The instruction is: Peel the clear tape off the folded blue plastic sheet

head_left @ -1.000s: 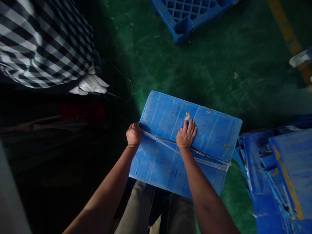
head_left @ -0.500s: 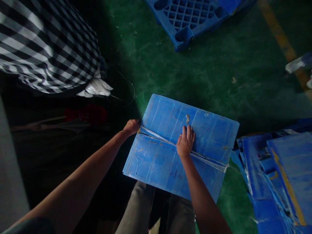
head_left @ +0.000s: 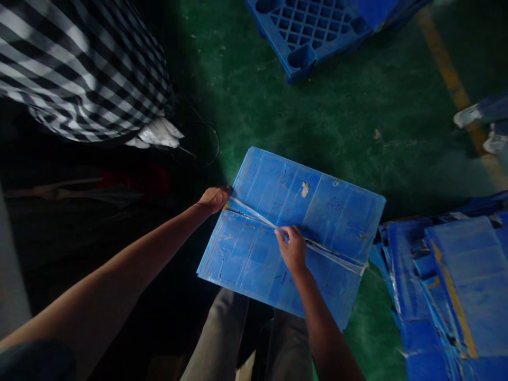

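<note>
A flattened blue corrugated plastic sheet rests across my lap, with a strip of clear tape running along its middle seam. My left hand grips the sheet's left edge at the end of that seam. My right hand sits near the middle of the seam, fingers curled and pinching the tape. A small torn label scrap is stuck on the far half of the sheet.
A pile of similar blue sheets lies to my right on the green floor. A blue plastic pallet sits ahead. Another person in a black-and-white striped top is at the upper left. A yellow floor line runs far right.
My right hand went from lying flat on the far half of the sheet to pulling back onto the seam and pinching the tape. My left arm swung outward while still holding the edge.
</note>
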{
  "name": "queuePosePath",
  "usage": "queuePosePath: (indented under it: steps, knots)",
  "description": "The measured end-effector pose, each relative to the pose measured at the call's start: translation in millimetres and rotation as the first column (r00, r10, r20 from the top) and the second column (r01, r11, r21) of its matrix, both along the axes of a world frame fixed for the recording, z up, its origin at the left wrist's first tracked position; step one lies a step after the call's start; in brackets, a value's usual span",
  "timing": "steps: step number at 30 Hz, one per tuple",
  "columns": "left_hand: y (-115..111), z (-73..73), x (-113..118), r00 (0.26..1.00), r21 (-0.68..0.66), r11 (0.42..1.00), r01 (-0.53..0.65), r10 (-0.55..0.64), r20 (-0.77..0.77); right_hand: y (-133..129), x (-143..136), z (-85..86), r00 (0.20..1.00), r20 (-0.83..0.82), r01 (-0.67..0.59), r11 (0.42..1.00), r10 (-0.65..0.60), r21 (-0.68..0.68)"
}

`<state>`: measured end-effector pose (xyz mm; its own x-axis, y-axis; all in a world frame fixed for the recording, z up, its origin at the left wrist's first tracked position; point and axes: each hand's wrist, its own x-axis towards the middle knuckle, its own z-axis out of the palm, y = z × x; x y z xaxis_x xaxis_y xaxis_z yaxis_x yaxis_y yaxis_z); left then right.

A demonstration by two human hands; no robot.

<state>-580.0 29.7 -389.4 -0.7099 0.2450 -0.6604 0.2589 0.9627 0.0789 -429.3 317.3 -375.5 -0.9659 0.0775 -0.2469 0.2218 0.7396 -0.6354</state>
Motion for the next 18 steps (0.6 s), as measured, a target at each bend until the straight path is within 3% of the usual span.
queuePosePath:
  steps: [4,7,13,15,18]
  knots:
    - [5,2.2,-1,1.0,-0.005,1.0,-0.007,0.007,0.012,8,-9,18.1,0.996,0.09,0.006,0.998,0.0,-0.061]
    - [5,4.1,-6,0.999,-0.012,1.0,-0.001,0.001,0.036,19,-28,20.5,0.994,0.113,0.007,0.996,0.003,-0.085]
    - [4,12.5,-13,0.998,-0.034,0.998,-0.047,0.049,0.043,44,-86,-23.8,0.986,0.146,0.081,0.997,-0.082,0.014]
    - [5,14.9,-14,0.993,-0.01,0.994,-0.104,0.105,0.053,50,-94,-34.8,0.983,0.178,0.036,0.999,-0.036,0.007]
    - [5,17.3,-17,0.969,0.073,0.974,-0.213,0.201,0.146,54,-94,-36.4,0.974,0.215,-0.08,0.997,0.078,0.002]
